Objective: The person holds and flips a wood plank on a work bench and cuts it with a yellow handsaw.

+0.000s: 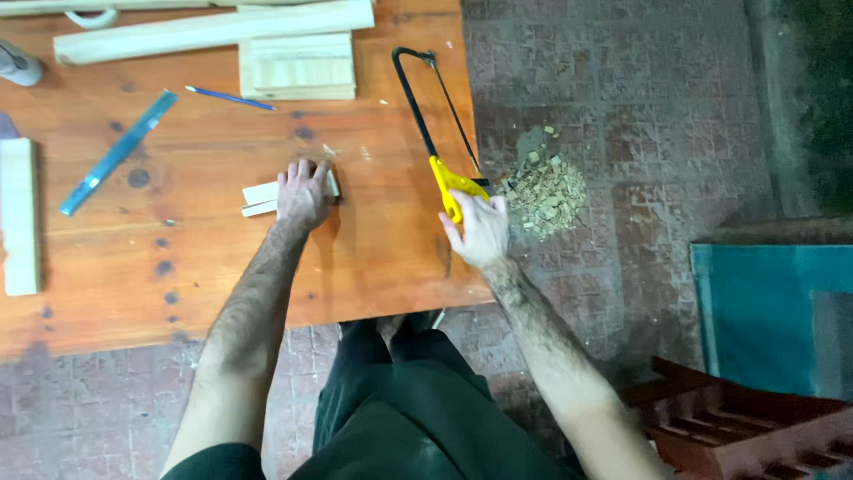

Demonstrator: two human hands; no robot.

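Knotty orange wood surface (204,258) carries my work: left hand (302,196) presses flat on the small wood strips (260,197), right grip (480,229) wraps the hacksaw (442,133) handle near the edge. Loose hold-down could let the strips skid.

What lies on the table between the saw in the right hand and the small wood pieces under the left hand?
Nothing visible: only bare table separates the hacksaw in the right hand from the wood strips under the left hand.
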